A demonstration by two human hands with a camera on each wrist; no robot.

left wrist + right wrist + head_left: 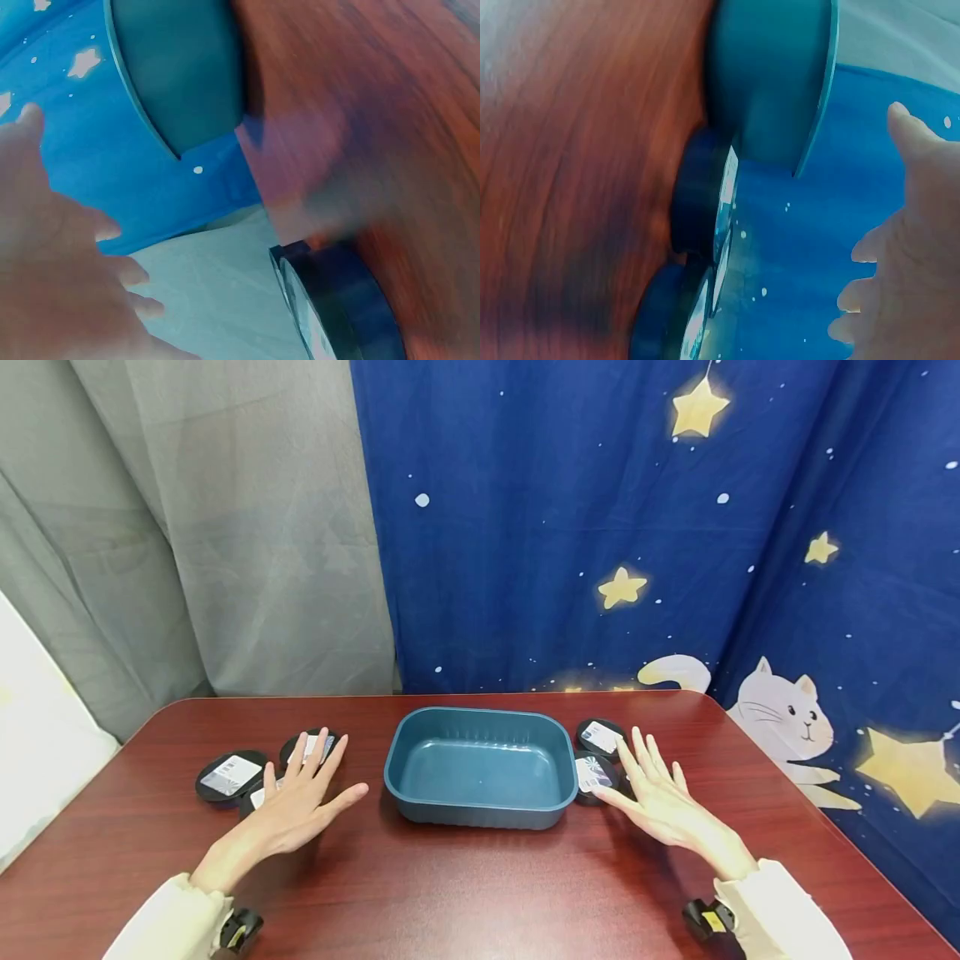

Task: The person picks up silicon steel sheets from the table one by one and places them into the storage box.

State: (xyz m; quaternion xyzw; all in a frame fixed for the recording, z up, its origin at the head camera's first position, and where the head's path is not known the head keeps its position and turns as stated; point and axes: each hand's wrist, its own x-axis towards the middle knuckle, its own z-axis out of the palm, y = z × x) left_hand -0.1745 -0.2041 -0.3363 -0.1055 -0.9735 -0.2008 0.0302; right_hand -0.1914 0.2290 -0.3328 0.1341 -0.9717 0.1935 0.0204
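Left hand [291, 810] and right hand [663, 802], spread wide, empty, flank 1 glossy, round-cornered tub [480, 777].

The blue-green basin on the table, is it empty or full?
The basin is empty: the head view shows its bare inner floor, with nothing lying on it.

Black round tins [231, 776] either side of an upright teal tub [480, 814]
White-labelled faces up, three lie left of the tub; others (partly hidden) cluster at its right.
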